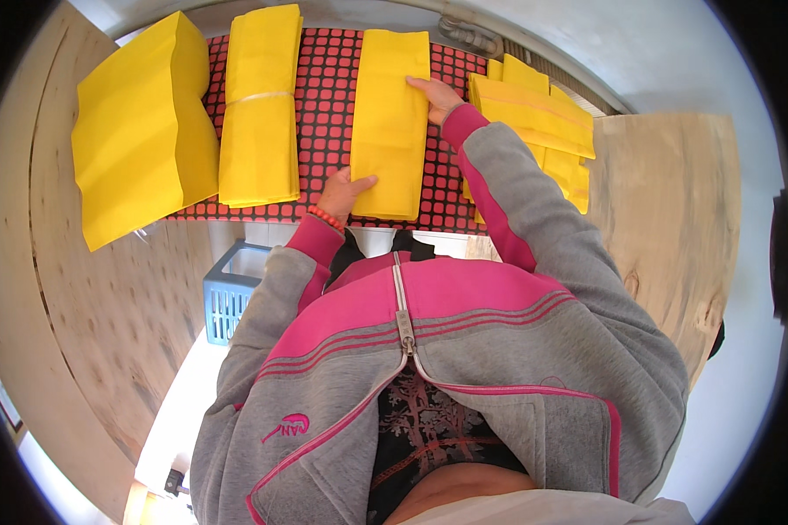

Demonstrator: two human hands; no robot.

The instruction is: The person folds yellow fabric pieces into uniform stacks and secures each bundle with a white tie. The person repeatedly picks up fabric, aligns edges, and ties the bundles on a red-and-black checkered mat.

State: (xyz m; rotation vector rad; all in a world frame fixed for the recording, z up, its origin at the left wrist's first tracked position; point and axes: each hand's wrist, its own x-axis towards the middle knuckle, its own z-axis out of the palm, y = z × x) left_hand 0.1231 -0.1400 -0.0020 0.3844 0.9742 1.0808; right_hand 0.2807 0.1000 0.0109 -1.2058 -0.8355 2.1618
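Note:
A long, flat bundle of folded yellow sheets lies on the red and black checked cover in front of me. My left hand grips its near left edge, thumb on top and fingers out of sight at the edge. At the upper right edge, my right hand holds the same bundle with the thumb laid over it. To the left lies a second folded yellow bundle with a pale band around its middle. Whether the yellow material is paper or cloth I cannot tell.
A larger creased yellow stack overhangs the table's left end. Several yellow folded pieces are piled crosswise at the right, beside a wooden board. Below the table's near edge stands a blue slatted basket.

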